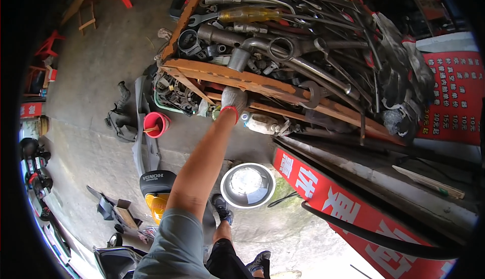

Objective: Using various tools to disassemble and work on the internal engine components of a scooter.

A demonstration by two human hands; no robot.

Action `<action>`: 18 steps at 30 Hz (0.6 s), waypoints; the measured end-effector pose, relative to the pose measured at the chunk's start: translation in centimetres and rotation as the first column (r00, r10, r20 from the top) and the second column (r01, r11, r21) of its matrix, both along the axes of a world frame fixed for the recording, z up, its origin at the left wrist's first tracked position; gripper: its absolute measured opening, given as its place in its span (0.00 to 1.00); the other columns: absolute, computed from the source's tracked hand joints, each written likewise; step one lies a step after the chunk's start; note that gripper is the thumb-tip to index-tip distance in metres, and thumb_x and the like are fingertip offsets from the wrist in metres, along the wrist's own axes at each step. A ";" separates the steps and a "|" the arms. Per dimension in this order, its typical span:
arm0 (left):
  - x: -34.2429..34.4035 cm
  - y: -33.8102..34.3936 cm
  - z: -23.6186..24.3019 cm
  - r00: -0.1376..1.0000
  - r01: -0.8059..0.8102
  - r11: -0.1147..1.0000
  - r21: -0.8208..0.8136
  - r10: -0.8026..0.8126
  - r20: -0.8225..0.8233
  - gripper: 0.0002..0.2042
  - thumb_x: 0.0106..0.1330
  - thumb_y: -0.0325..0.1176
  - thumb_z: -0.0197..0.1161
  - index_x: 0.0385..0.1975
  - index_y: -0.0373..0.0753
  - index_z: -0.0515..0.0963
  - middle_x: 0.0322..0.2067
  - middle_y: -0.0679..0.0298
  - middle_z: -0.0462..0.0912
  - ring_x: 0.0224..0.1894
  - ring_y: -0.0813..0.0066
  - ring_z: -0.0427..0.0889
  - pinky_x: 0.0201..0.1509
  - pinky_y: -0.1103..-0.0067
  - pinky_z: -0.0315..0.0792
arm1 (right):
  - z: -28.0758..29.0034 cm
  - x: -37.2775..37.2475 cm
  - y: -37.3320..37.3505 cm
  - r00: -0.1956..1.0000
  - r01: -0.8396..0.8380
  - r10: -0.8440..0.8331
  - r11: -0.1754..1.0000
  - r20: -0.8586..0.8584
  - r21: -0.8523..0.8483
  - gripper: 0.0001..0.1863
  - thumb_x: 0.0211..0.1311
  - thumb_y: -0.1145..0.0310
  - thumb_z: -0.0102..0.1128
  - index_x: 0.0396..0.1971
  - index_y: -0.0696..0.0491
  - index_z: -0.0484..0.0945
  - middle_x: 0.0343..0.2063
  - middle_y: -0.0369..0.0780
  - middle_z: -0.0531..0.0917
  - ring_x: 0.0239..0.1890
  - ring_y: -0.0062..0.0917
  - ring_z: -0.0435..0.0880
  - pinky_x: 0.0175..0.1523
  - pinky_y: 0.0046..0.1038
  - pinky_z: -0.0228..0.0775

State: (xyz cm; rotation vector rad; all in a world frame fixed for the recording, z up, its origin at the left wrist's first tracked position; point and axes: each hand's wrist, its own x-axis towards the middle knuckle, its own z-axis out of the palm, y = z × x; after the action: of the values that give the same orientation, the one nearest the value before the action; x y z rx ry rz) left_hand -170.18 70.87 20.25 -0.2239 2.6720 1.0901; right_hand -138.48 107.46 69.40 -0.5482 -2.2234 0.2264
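Note:
My left hand (233, 100), in a pale work glove with a red cuff, reaches under the front rail of an orange wooden tool bench (222, 75). Its fingers are hidden there, so their grip does not show. Just right of the glove lies a dirty white bottle (262, 124). Above it, a large socket on a bar (239, 59) rests over the bench's rail. Around that are a ring wrench (281, 49), an open-ended wrench (314, 94) and a yellow-handled screwdriver (250, 14). My right hand is out of view.
A red bucket (156, 124) stands left of my forearm, near a bin of small parts (174, 93). A round metal basin (248, 185) sits on the floor by my shoe (222, 209). At right are a red sign board (343, 203) and a black hose (374, 238).

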 end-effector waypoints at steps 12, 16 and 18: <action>-4.1 5.1 -5.7 0.528 -0.366 -0.583 0.725 0.511 0.678 0.20 0.80 0.42 0.37 0.63 0.42 0.68 0.61 0.60 0.74 0.59 0.61 0.75 0.59 0.63 0.72 | 0.1 0.6 -0.1 1.000 -0.014 0.014 1.000 -0.008 0.003 0.18 0.64 0.61 0.64 0.32 0.60 0.69 0.23 0.42 0.75 0.24 0.29 0.72 0.30 0.34 0.67; -5.6 4.2 -15.8 0.648 -0.267 -0.432 0.862 0.582 0.492 0.26 0.78 0.53 0.34 0.67 0.46 0.65 0.67 0.63 0.68 0.66 0.61 0.68 0.69 0.62 0.61 | 0.2 0.7 -0.1 1.000 -0.024 0.024 1.000 -0.016 0.005 0.17 0.64 0.61 0.64 0.31 0.60 0.69 0.23 0.42 0.74 0.23 0.30 0.72 0.30 0.35 0.67; -5.5 3.2 -18.0 0.655 -0.252 -0.484 0.838 0.552 0.516 0.30 0.76 0.60 0.32 0.69 0.49 0.63 0.70 0.65 0.65 0.70 0.62 0.64 0.74 0.61 0.56 | 0.3 0.8 0.0 0.999 -0.028 0.028 1.000 -0.015 0.006 0.17 0.64 0.61 0.64 0.31 0.60 0.69 0.22 0.42 0.74 0.23 0.30 0.72 0.30 0.35 0.67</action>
State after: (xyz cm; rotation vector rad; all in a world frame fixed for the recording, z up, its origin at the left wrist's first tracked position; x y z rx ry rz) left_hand -175.70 74.06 2.29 -0.9445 0.5218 3.2077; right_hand -137.66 107.44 69.68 -0.5106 -2.2175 0.2379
